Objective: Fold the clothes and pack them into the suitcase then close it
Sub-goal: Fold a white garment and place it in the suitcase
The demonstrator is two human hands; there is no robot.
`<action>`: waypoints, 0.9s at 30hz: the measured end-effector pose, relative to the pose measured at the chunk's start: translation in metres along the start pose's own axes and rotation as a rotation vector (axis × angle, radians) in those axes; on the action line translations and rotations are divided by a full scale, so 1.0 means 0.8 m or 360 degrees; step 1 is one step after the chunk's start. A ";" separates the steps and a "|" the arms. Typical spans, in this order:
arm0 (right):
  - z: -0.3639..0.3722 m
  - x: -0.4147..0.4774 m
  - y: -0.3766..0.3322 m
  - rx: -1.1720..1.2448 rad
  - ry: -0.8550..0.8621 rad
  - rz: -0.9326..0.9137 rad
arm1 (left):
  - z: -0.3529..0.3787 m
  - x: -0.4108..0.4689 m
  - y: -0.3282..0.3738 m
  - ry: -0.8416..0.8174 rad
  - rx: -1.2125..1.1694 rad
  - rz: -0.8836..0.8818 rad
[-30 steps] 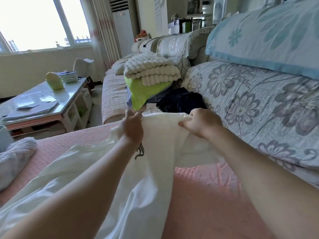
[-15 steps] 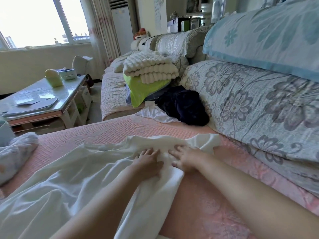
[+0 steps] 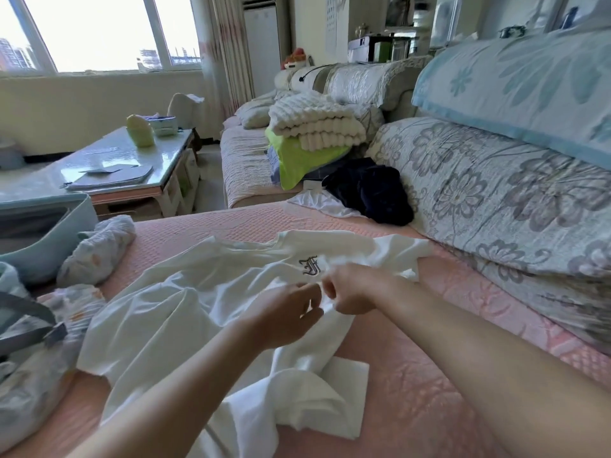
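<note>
A white shirt [image 3: 172, 325] lies rumpled on the pink sofa [image 3: 413, 391], its dark letter emblem [image 3: 310, 265] facing up. Just below the emblem the left hand [image 3: 284, 317] and right hand [image 3: 355, 294] meet, each pinching a bit of the cloth. A pale blue suitcase [image 3: 49, 239] sits at the left edge. A dark garment [image 3: 373, 193] lies farther along the sofa, against a floral cushion [image 3: 496, 200].

Light: bright daylight from the window [image 3: 99, 31], overexposed
Blur: slight, at hands
Edges: wide-angle bending

A dark Gothic F marks the white shirt [image 3: 158, 325], just beyond my right hand [image 3: 353, 292]. Nothing else reads.
</note>
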State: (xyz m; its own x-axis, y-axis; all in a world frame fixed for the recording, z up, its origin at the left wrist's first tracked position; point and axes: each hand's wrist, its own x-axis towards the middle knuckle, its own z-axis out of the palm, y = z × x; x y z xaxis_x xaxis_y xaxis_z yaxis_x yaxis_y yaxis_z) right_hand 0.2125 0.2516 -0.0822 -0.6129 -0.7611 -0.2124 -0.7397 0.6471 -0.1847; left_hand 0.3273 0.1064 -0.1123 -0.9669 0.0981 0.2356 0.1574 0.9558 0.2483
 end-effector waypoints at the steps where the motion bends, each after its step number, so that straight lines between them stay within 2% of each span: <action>1: 0.006 -0.013 -0.009 0.0032 -0.0070 -0.0004 | -0.007 -0.017 0.005 -0.0020 0.0020 0.0006; 3: 0.019 -0.040 -0.022 0.0035 -0.0128 -0.0008 | -0.016 -0.049 0.012 -0.0157 0.0075 0.0001; 7: 0.038 -0.078 -0.032 0.0024 -0.0278 -0.0053 | -0.019 -0.096 0.029 -0.0712 0.0104 -0.0115; 9: 0.052 -0.088 -0.032 0.0039 -0.0415 -0.0053 | -0.016 -0.107 0.036 -0.0765 0.0202 -0.0044; 11: 0.069 -0.096 -0.033 -0.0091 -0.0405 -0.0051 | -0.013 -0.113 0.036 -0.0655 0.0130 0.0015; 14: 0.084 -0.103 -0.034 -0.0185 -0.0049 -0.0132 | -0.017 -0.115 0.032 -0.0255 -0.0312 -0.0189; 19: 0.064 -0.117 -0.031 0.0511 0.0447 -0.0139 | -0.053 -0.101 0.019 0.0564 -0.0836 -0.0537; 20: 0.058 -0.121 -0.029 0.0663 0.0589 -0.0123 | -0.067 -0.100 0.020 0.0676 -0.0962 -0.0570; 21: 0.052 -0.124 -0.026 0.0762 0.0672 -0.0095 | -0.079 -0.101 0.022 0.0673 -0.1058 -0.0631; 22: 0.050 -0.126 -0.021 0.0793 0.0682 -0.0059 | -0.088 -0.104 0.022 0.0509 -0.1058 -0.0693; 23: 0.049 -0.130 -0.017 0.0743 0.0603 -0.0026 | -0.091 -0.108 0.016 0.0106 -0.0878 -0.0767; 24: 0.051 -0.134 -0.013 0.0626 0.0472 0.0007 | -0.092 -0.114 0.011 -0.0407 -0.0579 -0.0839; 25: 0.057 -0.138 -0.009 0.0519 0.0339 0.0023 | -0.088 -0.119 0.003 -0.0761 -0.0224 -0.0963; 26: 0.062 -0.139 -0.008 0.0454 0.0222 0.0038 | -0.083 -0.123 -0.002 -0.0958 0.0186 -0.1027; 27: 0.068 -0.138 -0.008 0.0415 0.0130 0.0048 | -0.072 -0.126 -0.007 -0.1000 0.0470 -0.1047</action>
State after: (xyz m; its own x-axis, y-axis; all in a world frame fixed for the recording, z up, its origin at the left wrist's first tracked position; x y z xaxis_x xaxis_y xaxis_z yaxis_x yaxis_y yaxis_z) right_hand 0.3002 0.3340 -0.1096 -0.6616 -0.7356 -0.1455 -0.6308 0.6509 -0.4224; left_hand 0.4352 0.0755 -0.0828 -0.7883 -0.4347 -0.4356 -0.4297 0.8955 -0.1161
